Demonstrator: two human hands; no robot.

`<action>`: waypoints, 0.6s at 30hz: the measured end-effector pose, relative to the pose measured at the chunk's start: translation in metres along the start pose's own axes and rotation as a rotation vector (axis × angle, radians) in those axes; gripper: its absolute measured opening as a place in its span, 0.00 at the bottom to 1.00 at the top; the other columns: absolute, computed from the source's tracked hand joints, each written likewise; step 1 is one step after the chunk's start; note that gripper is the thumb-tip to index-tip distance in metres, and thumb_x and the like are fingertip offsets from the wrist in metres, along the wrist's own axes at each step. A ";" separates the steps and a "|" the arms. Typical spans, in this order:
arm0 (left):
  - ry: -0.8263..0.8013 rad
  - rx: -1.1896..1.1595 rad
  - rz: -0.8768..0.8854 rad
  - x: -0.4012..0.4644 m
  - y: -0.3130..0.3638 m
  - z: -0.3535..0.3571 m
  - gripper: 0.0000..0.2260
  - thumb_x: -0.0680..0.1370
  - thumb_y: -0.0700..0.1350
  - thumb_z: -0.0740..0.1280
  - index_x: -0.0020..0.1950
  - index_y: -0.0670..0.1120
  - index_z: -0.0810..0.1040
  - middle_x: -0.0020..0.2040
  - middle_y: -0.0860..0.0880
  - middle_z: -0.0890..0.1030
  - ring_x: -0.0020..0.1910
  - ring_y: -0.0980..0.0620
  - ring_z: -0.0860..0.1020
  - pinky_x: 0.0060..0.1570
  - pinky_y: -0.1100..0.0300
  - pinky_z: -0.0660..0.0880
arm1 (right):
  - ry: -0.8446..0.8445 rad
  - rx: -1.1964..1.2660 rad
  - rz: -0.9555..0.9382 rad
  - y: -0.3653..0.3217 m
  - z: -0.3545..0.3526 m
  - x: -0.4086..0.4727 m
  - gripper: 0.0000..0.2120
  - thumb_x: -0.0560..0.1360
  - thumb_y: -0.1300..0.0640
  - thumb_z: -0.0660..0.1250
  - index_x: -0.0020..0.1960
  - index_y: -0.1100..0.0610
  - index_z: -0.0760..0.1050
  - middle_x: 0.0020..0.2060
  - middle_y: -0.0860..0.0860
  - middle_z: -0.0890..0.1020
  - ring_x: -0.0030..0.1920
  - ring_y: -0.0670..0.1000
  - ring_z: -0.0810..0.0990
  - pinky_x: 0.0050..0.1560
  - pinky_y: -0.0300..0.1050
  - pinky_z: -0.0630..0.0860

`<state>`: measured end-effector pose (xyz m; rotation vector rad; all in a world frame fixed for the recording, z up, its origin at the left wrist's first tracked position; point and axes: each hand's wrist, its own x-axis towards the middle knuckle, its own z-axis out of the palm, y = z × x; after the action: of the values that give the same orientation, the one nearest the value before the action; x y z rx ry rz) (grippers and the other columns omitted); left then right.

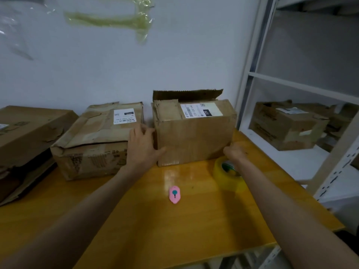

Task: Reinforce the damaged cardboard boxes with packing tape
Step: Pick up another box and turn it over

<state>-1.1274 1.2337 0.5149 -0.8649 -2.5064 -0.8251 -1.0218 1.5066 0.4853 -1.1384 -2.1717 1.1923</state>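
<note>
Both my arms reach forward across the yellow tabletop [136,220] to a torn cardboard box [194,136] standing near the wall, its back flap raised and a white shipping label [201,110] on top. My left hand [142,146] lies against the box's left front corner, fingers wrapped around the left side and thumb stretched across the front face, a loose grip on the corner. My right hand [236,152] is at the box's lower right front corner, knuckles toward me; its fingers curl at the edge, but I cannot tell whether that grip has closed on the cardboard. Just under my right wrist a roll of clear packing tape [228,174] lies on the tabletop beside the box. A small pink cutter [174,194] lies between my forearms, apart from both hands. A second crumpled box [97,140] sits just left of the first, touching my left hand's back, and a third box [29,133] lies farther left. A white shelf unit [303,88] to the right holds another box [289,125].
</note>
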 end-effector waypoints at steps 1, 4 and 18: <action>0.033 -0.135 -0.024 0.003 0.004 -0.004 0.28 0.74 0.57 0.75 0.69 0.46 0.71 0.67 0.47 0.67 0.66 0.50 0.66 0.65 0.56 0.66 | 0.085 0.115 -0.030 -0.003 0.000 0.002 0.12 0.81 0.63 0.59 0.63 0.58 0.75 0.65 0.60 0.77 0.58 0.57 0.77 0.57 0.51 0.76; 0.045 -0.524 -0.208 0.019 0.017 -0.011 0.35 0.76 0.65 0.68 0.75 0.46 0.66 0.71 0.48 0.68 0.68 0.50 0.70 0.67 0.48 0.72 | 0.238 0.482 -0.071 -0.019 -0.003 0.004 0.23 0.85 0.52 0.58 0.79 0.50 0.63 0.75 0.53 0.69 0.73 0.56 0.70 0.72 0.59 0.70; -0.304 -1.032 -0.342 0.035 0.043 -0.001 0.52 0.60 0.75 0.75 0.79 0.65 0.56 0.75 0.51 0.71 0.69 0.45 0.75 0.68 0.37 0.71 | 0.040 0.814 -0.033 -0.042 -0.003 0.010 0.34 0.73 0.27 0.58 0.73 0.44 0.71 0.64 0.48 0.81 0.64 0.53 0.78 0.60 0.54 0.76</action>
<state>-1.1250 1.2758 0.5505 -0.8706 -2.4165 -2.3585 -1.0453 1.5039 0.5216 -0.7414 -1.4060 1.7683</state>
